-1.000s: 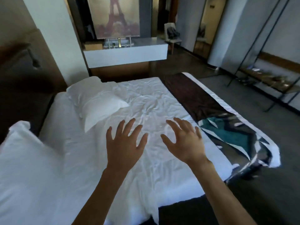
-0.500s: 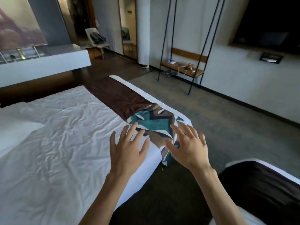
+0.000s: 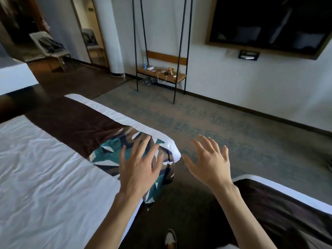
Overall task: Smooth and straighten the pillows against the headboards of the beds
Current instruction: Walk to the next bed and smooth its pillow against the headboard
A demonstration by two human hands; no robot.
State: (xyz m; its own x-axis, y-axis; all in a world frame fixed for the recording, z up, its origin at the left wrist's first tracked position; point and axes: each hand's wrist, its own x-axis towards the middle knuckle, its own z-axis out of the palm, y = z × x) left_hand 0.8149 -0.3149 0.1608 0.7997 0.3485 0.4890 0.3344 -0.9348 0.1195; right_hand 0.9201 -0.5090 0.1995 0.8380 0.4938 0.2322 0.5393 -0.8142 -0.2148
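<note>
Presently no pillows in view. Left hand (image 3: pixel 140 168), fingers spread, empty, above runner (image 3: pixel 100 139) on left bed (image 3: pixel 45 177). Right hand (image 3: pixel 210 162), likewise splayed and empty, over carpet (image 3: pixel 224 126) beside second bed (image 3: pixel 287 209).

The white bed sheet (image 3: pixel 45 177) is wrinkly cloth, and the brown runner (image 3: pixel 75 130) beside it looks soft and shiny.
</note>
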